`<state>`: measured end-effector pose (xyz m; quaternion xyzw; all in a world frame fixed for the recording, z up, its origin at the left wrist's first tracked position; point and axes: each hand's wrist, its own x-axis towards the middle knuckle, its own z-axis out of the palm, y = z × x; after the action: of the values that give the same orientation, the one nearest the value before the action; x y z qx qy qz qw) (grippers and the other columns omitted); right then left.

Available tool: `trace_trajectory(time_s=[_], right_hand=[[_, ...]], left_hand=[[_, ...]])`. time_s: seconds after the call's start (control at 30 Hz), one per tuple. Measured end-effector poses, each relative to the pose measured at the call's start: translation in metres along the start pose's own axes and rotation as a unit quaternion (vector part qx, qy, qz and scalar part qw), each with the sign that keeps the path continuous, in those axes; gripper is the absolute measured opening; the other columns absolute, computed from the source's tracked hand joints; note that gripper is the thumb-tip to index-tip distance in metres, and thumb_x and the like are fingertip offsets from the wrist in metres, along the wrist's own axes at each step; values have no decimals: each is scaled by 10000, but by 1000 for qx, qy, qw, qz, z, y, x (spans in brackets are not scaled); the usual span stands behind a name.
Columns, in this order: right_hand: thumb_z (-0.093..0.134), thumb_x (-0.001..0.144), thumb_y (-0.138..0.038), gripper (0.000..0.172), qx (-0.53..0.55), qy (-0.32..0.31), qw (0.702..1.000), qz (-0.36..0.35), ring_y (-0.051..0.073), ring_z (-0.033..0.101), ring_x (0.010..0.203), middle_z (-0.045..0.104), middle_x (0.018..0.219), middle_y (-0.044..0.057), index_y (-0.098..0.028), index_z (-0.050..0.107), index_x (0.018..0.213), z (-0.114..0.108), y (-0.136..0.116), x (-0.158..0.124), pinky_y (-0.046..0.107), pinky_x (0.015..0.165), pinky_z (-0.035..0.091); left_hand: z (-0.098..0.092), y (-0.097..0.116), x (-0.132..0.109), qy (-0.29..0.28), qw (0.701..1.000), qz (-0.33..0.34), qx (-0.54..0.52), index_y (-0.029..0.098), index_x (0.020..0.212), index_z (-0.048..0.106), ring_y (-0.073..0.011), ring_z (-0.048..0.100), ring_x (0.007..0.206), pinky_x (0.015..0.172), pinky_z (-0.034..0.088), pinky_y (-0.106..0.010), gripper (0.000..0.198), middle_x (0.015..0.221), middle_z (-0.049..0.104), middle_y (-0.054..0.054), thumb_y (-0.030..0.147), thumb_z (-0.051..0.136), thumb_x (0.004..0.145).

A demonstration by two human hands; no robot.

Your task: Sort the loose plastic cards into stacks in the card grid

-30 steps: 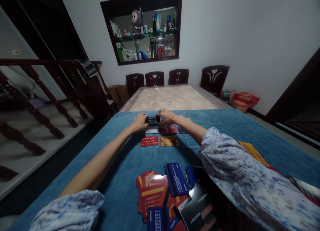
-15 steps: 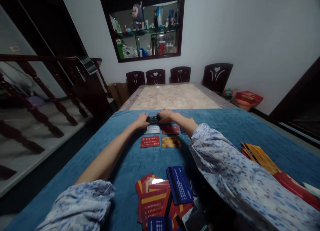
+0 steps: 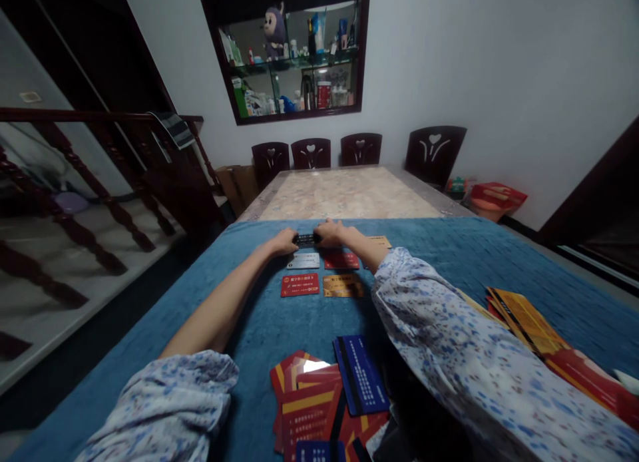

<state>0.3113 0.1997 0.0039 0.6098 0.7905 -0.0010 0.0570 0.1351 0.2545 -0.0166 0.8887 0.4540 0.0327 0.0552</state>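
Observation:
At the far end of the blue cloth, a black card lies between my two hands. My left hand has its fingers closed on the card's left edge. Over its right edge, my right hand is closed too, covering that end. Just nearer to me are a silver card and a red card. Below these lie another red card and a gold card. Beside my right wrist, a pale gold card is partly hidden by the forearm.
A loose pile of red cards with a blue card on it lies close to me. More orange and red cards sit at the right on the blue cloth. Chairs stand beyond the table.
My right forearm has shifted slightly left, showing more of the pale gold card and of the cards at the right. Both hands stay at the black card.

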Motion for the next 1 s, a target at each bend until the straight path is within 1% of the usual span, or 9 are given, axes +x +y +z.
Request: trace_trajectory(time_s=[0.13,0.27,0.37,0.53,0.63,0.7,0.77,0.87,1.0], right_hand=[[637,820,-323,394,5,-1,1000,8,383,468,1287,591,1360,167,-204,682,1193,1,-2,2,512,963,471],[628,798,-244,372,11,1,1000,17,376,472,1291,592,1362,162,-199,695,1161,0,-6,1,508,973,476],[631,780,-221,374,10,2,1000,19,378,487,1275,605,1344,161,-193,700,1147,-2,-8,0,522,971,480],[623,799,-238,365,-1,3,1000,22,363,484,1271,628,1307,147,-209,695,1156,-3,-8,-2,511,994,461],[636,818,-335,396,-6,8,1000,18,373,465,1269,612,1310,169,-199,678,1187,-5,-6,-6,522,998,441],[628,828,-410,446,-11,13,1000,13,382,444,1269,589,1325,184,-188,661,1213,-7,-5,-10,545,1000,418],[612,838,-441,479,-18,25,1000,3,383,425,1264,573,1332,192,-181,643,1240,-10,-3,-16,561,995,397],[599,853,-415,475,-27,54,998,-12,370,415,1247,569,1326,192,-184,625,1267,-13,-1,-28,542,970,392],[559,891,-344,399,-30,83,996,-18,348,427,1219,596,1292,176,-195,641,1252,-18,-1,-53,492,935,384]], left_hand=[[2,0,2,-5,1000,-6,0,121,1039,689,-277,630,1006,900,505,-327,381,1091,661,-126,127,613,666],[2,1,4,-16,1000,-12,3,128,1000,692,-271,634,972,846,519,-312,361,1009,681,-106,103,615,648],[2,2,5,-15,1000,-16,4,127,1012,688,-272,635,979,849,522,-317,378,1008,682,-101,103,621,641],[1,2,3,-4,1000,-19,2,108,1065,674,-279,635,1013,879,518,-316,436,1059,674,-116,101,625,632],[0,1,0,0,1000,-21,-1,95,1065,671,-274,638,993,857,522,-309,436,1071,672,-126,89,615,633],[-2,0,-3,5,1000,-20,-6,96,1075,669,-269,638,985,856,523,-306,445,1064,675,-120,81,602,635],[-2,0,-7,16,1000,-20,-13,91,1116,656,-268,632,1007,883,518,-309,486,1089,667,-125,70,587,636],[-3,2,-14,43,999,-16,-26,91,1211,612,-262,612,1067,942,502,-316,582,1182,626,-137,51,564,633],[-3,8,-26,83,996,3,-42,106,1279,565,-248,585,1098,994,485,-349,644,1238,572,-136,53,549,638]])
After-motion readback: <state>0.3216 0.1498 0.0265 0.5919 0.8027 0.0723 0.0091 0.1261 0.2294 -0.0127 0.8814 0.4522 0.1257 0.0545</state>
